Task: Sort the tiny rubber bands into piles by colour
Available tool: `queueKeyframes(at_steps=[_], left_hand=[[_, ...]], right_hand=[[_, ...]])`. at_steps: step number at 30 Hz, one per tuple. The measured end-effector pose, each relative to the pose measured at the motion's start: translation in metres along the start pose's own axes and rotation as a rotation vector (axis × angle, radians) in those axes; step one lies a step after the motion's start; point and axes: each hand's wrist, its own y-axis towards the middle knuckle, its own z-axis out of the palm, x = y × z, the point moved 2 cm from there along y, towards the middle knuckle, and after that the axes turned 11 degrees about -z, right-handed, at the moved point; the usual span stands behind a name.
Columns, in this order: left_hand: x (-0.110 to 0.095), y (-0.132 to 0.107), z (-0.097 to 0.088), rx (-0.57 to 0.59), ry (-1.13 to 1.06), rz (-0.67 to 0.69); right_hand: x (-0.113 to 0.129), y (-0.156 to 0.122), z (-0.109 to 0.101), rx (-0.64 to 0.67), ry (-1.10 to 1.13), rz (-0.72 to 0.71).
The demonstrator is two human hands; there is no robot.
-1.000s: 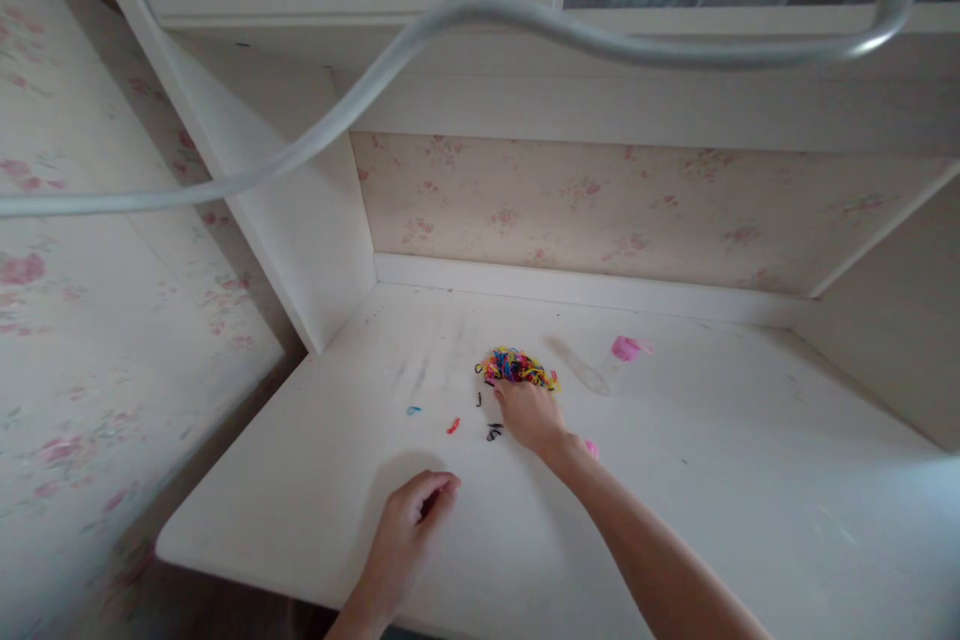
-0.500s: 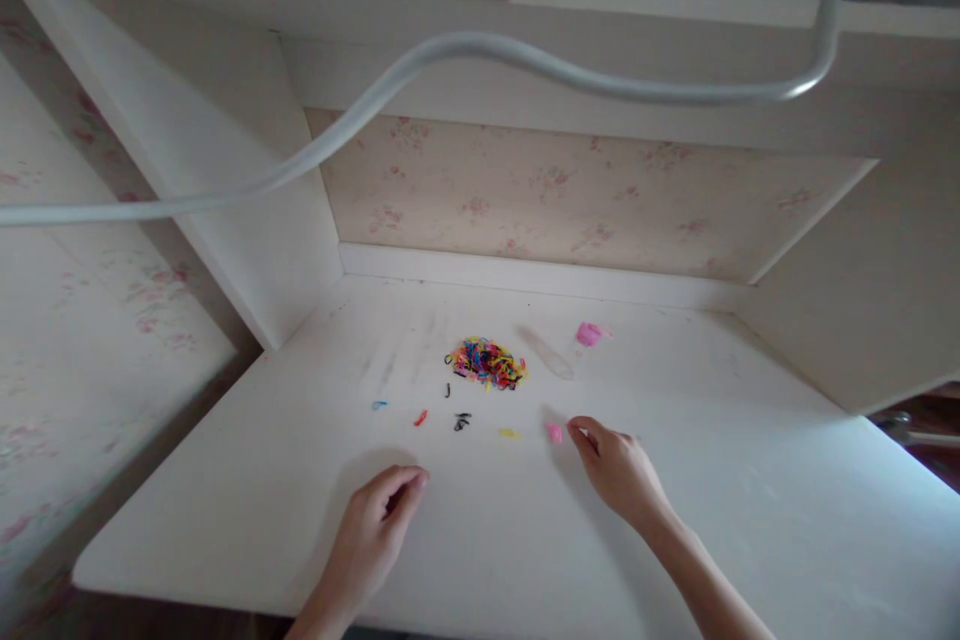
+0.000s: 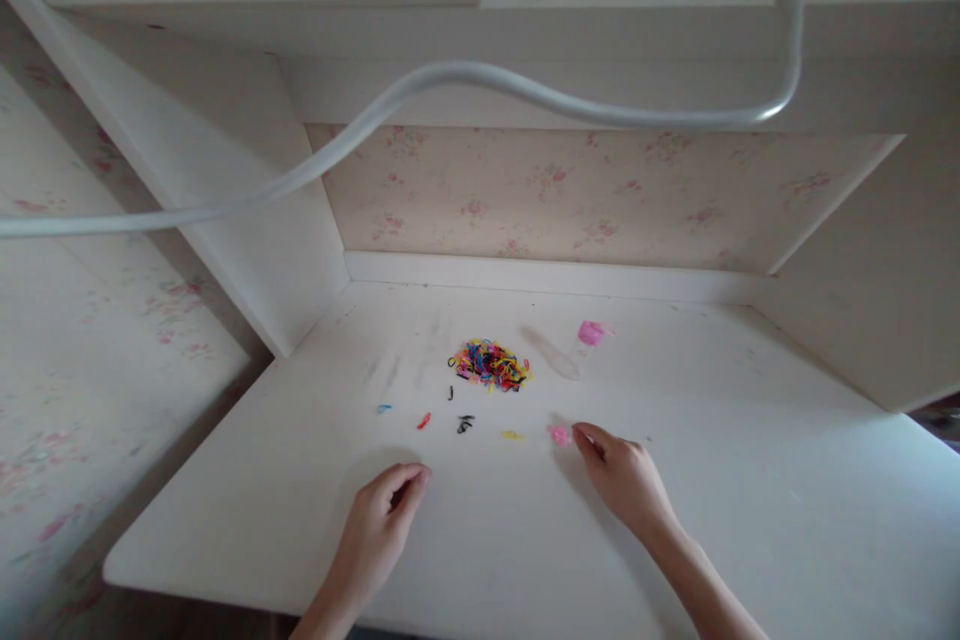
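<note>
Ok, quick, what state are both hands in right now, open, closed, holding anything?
Left hand: curled closed, nothing visible in its grip.
Right hand: pinched closed beside the pink bands; can't tell whether it holds one.

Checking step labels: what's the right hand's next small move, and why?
Probably the right hand should ease its pinch open beside the pink bands: it is pinched right next to them, and the yellow bands and black bands lie in their own colour groups. Whether it holds a band is too small to tell.
</note>
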Motion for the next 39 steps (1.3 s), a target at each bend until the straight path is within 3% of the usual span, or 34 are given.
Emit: queueKeyframes(at_steps=[5,10,14,18,24,30,39], left_hand=[[-0.027,0.026,-0.005,-0.051,0.19,0.106],[-0.059,0.065,-0.001,-0.141,0.491,0.132],[-0.066,0.087,0.011,-0.123,0.683,0.068],[-0.064,0.097,0.021,-0.083,0.737,0.067],[-0.062,0.097,0.022,-0.088,0.735,0.069],[-0.063,0.073,0.018,-0.124,0.599,0.19],[-0.052,0.051,0.035,-0.073,0.589,0.177]], right_hand=[[-0.015,-0.013,0.001,-0.158,0.141,0.148],[-0.015,-0.014,-0.001,-0.182,0.198,0.175],[-0.013,-0.013,-0.002,-0.195,0.211,0.141],[-0.014,-0.013,-0.002,-0.197,0.212,0.145],[-0.016,-0.012,0.001,-0.202,0.212,0.138],[-0.015,-0.012,0.0,-0.189,0.214,0.162],[-0.015,-0.013,-0.002,-0.191,0.195,0.166]])
